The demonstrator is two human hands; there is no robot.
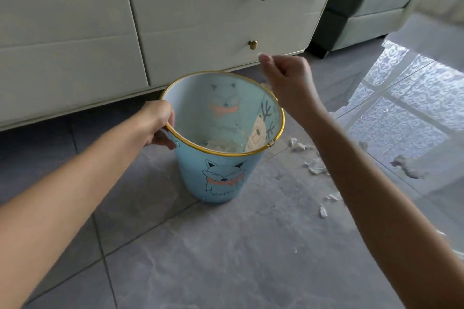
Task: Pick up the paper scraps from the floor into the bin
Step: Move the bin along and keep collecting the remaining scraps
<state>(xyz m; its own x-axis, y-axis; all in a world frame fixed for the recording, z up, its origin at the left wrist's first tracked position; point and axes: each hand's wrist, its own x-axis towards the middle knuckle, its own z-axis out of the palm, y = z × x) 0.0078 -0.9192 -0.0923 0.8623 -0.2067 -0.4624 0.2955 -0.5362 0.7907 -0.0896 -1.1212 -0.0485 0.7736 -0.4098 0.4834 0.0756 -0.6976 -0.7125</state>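
From the head camera we look down at a blue bin (218, 178) with a gold rim and fox drawings, standing upright on the grey tiled floor (226, 246) just before a white cabinet (200, 12). Our left hand (158, 123) grips the bin's near-left rim, fingers curled over the edge. Our right hand (286, 75) hovers above the far-right rim with its fingers curled and thumb against forefinger; a pale speck shows at the tips, but we cannot tell whether it holds paper. Crumpled white paper lies at the bin's bottom. More paper scraps (315, 168) lie scattered on the floor to the bin's right.
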